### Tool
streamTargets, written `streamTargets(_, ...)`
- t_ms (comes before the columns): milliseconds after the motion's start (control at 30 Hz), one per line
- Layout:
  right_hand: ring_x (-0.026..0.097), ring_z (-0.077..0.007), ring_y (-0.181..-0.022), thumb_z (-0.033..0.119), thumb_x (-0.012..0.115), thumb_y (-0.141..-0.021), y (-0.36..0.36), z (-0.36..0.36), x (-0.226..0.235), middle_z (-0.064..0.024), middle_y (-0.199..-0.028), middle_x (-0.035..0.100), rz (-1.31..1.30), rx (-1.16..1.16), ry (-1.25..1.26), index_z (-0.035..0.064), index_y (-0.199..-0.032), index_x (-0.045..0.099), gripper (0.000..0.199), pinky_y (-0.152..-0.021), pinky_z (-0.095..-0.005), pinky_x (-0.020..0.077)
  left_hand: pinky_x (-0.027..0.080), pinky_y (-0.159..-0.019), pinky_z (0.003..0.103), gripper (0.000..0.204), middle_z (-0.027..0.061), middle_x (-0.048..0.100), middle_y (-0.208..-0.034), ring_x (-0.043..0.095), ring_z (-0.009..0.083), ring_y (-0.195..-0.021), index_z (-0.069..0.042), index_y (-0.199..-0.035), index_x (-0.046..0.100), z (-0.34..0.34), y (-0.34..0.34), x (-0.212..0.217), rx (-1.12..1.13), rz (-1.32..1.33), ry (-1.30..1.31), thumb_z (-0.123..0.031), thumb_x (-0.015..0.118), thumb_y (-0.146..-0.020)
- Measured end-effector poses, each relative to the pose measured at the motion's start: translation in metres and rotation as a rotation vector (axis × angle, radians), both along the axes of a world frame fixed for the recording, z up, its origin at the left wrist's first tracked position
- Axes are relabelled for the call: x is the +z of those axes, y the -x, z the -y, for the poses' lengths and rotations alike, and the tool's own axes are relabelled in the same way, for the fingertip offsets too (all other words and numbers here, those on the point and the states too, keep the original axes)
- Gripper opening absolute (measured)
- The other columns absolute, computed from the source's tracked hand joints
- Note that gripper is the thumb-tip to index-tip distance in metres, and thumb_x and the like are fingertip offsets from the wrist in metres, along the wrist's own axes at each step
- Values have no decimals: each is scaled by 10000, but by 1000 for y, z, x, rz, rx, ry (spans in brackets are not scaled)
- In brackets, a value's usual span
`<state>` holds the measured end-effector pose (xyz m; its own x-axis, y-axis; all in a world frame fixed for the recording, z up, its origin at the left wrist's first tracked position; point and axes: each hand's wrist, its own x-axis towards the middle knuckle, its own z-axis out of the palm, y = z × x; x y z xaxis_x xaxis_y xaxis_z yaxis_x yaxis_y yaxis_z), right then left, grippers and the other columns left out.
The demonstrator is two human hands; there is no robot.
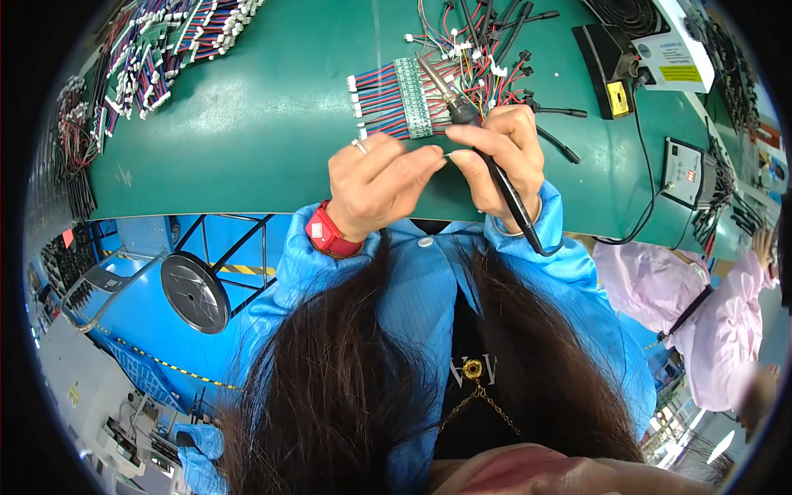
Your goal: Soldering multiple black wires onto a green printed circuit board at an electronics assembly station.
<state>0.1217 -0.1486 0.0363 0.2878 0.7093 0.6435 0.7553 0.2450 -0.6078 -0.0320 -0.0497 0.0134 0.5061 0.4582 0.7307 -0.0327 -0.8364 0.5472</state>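
My right hand (513,147) is closed round a soldering iron (463,110), its black handle running back past my wrist and its metal tip pointing up and left over the green circuit boards (411,95). Close beside it, my left hand (373,183) is closed in a pinch. A tiny thin piece shows between the fingertips of both hands, too small to name. The boards lie in a row just beyond my hands. Red, blue and black wires with white connectors (376,103) run from their left side, and more wires leave on the right.
Loose cables with black plugs (528,78) lie right of the boards. A large pile of wired connectors (157,66) covers the far left of the green table (247,124). A black box (606,70) and a white control unit (686,173) stand at right. Someone in pink (701,305) works nearby.
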Motion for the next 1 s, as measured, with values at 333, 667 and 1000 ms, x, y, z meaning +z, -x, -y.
streamTargets(333, 503, -189, -734, 52, 687, -797, -32, 18, 23, -63, -814, 531, -55, -78, -83, 34, -818, 653, 44, -712, -302, 449, 315, -414, 269, 213, -20, 476, -586, 353, 134, -440, -90, -889, 746, -4, 9, 21, 28, -13, 124, 2, 792, -702)
streamTargets(667, 461, -113, -621, 34, 621, -882, -133, 51, 33, -57, -683, 556, -36, -708, -134, 12, -819, 630, 67, -625, -226, 412, 458, -760, 322, 106, 29, 678, -989, 588, 199, -811, -87, -824, 665, -34, 9, 15, 32, -333, 45, -14, 707, -760)
streamTargets(1000, 444, -136, -585, -8, 612, -789, -14, 21, 19, -70, -662, 560, -254, -149, -74, 3, -773, 626, 24, -554, -242, 350, 394, -1050, 472, 82, -16, 694, -1180, 588, 258, -1191, -105, -843, 596, -43, -2, -5, -19, -452, 20, -74, 659, -802)
